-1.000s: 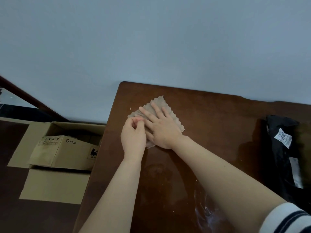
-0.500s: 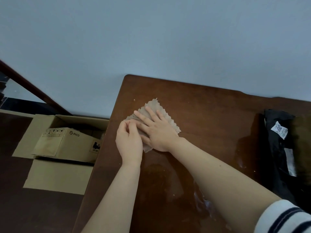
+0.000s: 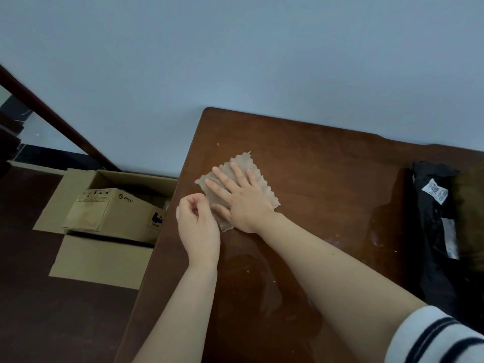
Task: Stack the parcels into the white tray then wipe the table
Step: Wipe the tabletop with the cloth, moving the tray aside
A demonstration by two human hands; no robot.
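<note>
A beige-grey cloth [image 3: 245, 163] with frayed edges lies flat on the brown wooden table [image 3: 327, 166], near its far left corner. My right hand [image 3: 241, 197] presses down on it with straight, spread fingers. Beside it, my left hand [image 3: 199, 224] is curled at the cloth's left edge, thumb and fingertips pinching that edge. A black plastic parcel [image 3: 432, 226] with white labels lies at the table's right side, partly cut off by the frame. No white tray is in view.
The table's left edge [image 3: 167, 231] runs diagonally just left of my left hand. Below it on the dark floor stands an open cardboard box [image 3: 115, 213] on flattened cardboard. A pale wall backs the table. Smears and crumbs [image 3: 262, 279] mark the tabletop.
My left hand has drawn back to the cloth's left edge and its fingers have curled tighter. My right hand stays flat on the cloth. The view has shifted a little.
</note>
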